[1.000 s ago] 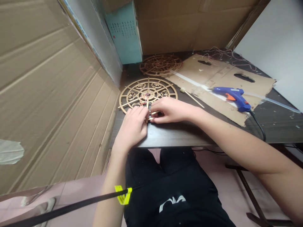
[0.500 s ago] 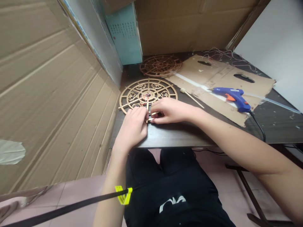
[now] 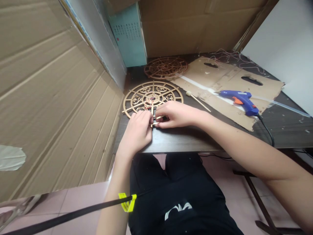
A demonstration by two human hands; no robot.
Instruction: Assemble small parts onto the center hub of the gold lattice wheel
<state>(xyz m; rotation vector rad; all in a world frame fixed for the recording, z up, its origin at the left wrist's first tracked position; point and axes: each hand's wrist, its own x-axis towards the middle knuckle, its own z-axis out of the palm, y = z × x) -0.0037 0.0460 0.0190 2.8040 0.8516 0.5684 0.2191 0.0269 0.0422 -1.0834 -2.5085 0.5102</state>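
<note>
A round gold openwork frame (image 3: 153,85), with spokes and scroll ornaments, lies flat on the dark table near its front edge. Thin red and white wires show around its hub. My left hand (image 3: 140,127) is closed at the frame's near rim, its fingertips curled down on it. Opposite, my right hand (image 3: 172,115) pinches at the same rim, thumb and fingers on either side of the gold edge. The fingertips of both hands almost meet by the near spoke. Part of the near rim is hidden under the hands.
A blue glue gun (image 3: 239,99) with an orange trigger rests on a cardboard sheet (image 3: 225,76) to the right. A small mallet-like stick (image 3: 198,101) lies beside it. Behind are a darker round frame (image 3: 166,68) and loose wires (image 3: 230,56). A cardboard wall (image 3: 61,98) stands left.
</note>
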